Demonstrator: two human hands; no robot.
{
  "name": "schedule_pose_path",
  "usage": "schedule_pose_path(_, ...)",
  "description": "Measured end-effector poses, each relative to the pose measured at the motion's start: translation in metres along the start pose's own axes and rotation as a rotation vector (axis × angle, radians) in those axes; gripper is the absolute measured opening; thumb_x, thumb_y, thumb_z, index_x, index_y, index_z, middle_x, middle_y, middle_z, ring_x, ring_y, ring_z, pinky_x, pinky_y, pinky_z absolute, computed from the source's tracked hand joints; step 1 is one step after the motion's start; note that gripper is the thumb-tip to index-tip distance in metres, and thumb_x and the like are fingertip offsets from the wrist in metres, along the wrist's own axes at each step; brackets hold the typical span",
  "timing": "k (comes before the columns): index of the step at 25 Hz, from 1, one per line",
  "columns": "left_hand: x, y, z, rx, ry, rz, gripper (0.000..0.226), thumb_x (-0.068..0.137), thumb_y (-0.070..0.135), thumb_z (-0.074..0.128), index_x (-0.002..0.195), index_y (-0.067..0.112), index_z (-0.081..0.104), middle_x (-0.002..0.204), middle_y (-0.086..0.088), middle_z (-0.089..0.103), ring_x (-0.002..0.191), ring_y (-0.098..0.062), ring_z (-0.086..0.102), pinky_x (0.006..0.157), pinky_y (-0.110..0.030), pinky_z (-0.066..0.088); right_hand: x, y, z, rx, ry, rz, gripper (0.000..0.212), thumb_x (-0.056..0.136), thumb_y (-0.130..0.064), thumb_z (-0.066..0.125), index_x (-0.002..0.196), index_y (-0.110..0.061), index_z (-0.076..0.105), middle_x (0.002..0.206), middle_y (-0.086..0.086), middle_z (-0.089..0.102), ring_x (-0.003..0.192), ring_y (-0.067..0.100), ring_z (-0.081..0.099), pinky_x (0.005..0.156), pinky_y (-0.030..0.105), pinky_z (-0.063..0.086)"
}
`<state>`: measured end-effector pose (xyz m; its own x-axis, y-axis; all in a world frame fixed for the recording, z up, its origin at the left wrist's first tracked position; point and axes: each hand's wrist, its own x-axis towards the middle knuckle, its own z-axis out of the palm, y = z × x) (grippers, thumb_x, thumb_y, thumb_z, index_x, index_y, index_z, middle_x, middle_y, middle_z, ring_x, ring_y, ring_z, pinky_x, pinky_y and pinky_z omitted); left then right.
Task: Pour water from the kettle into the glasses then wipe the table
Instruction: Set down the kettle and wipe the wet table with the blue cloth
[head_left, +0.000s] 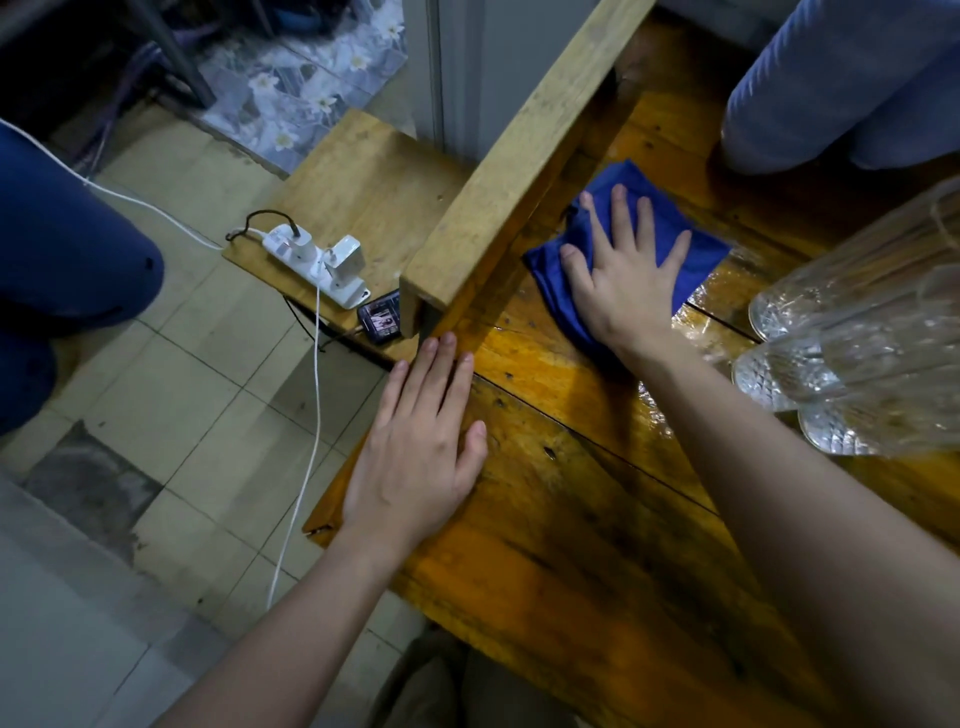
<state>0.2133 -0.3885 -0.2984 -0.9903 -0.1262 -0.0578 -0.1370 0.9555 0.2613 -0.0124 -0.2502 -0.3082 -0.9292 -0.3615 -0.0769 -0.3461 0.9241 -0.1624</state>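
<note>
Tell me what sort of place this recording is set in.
Probably a lived-in home room, not a workshop: a worn varnished wooden table holding cut-glass tumblers, a pale tiled floor, and a white power strip with chargers on a side shelf.

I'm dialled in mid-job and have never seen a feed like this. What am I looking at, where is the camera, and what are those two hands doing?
There is no machine here: a person works with bare hands, and the single picture comes from a camera on their head, looking forward and down. The right hand lies flat, fingers spread, pressing a blue cloth onto the wooden table; nothing is gripped. The left hand rests open on the table's near edge. Patterned clear glasses stand at the right, with wet shine on the wood beside them. A raised wooden beam crosses the top. Beyond it, a lower shelf carries a white power strip and a phone. No kettle is in view.
</note>
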Motion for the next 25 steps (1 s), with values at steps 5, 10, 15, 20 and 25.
schedule_pose_path(5,0.0,0.0,-0.001,0.011,0.005,0.005,0.061,0.1,0.039,0.026,0.154,0.012,0.018,0.162,-0.007,0.011,0.151,-0.017,0.005,0.123,-0.042,0.012,-0.055,-0.013,0.009,-0.024,0.048,-0.045,0.064,0.097,-0.056,0.015,0.157,-0.033,0.013,0.166,0.002,0.01,0.152,0.025,0.004,0.115,0.066,-0.001)
schedule_pose_path(10,-0.001,0.0,-0.002,0.006,0.026,0.021,0.061,0.099,0.039,0.027,0.153,0.011,0.023,0.161,-0.008,0.017,0.15,-0.017,0.01,0.122,-0.04,0.012,-0.11,-0.014,0.009,0.011,0.015,-0.081,0.063,0.098,-0.057,0.019,0.157,-0.033,0.013,0.166,0.001,0.007,0.153,0.023,0.0,0.115,0.066,0.001)
schedule_pose_path(15,-0.002,0.001,-0.002,0.007,0.038,0.024,0.061,0.098,0.038,0.029,0.152,0.009,0.025,0.161,-0.01,0.019,0.15,-0.02,0.014,0.122,-0.041,0.011,-0.198,-0.002,0.005,0.023,-0.025,-0.03,0.064,0.099,-0.059,0.022,0.157,-0.034,0.009,0.166,0.0,0.002,0.153,0.022,-0.005,0.117,0.062,0.0)
schedule_pose_path(20,-0.002,0.002,-0.003,0.026,0.041,0.027,0.061,0.098,0.037,0.029,0.151,0.007,0.026,0.16,-0.012,0.021,0.149,-0.021,0.015,0.122,-0.04,0.011,-0.202,0.007,0.004,0.025,-0.027,0.01,0.072,0.095,-0.067,0.023,0.157,-0.033,0.011,0.166,0.0,0.002,0.153,0.022,-0.004,0.117,0.062,0.0)
schedule_pose_path(25,-0.001,0.004,-0.003,0.039,0.036,0.023,0.061,0.098,0.035,0.031,0.151,0.007,0.026,0.16,-0.013,0.021,0.15,-0.022,0.014,0.122,-0.04,0.011,-0.161,0.009,0.0,-0.013,-0.05,0.029,0.088,0.085,-0.08,0.015,0.157,-0.032,0.004,0.167,0.002,-0.004,0.152,0.024,-0.01,0.116,0.064,-0.003)
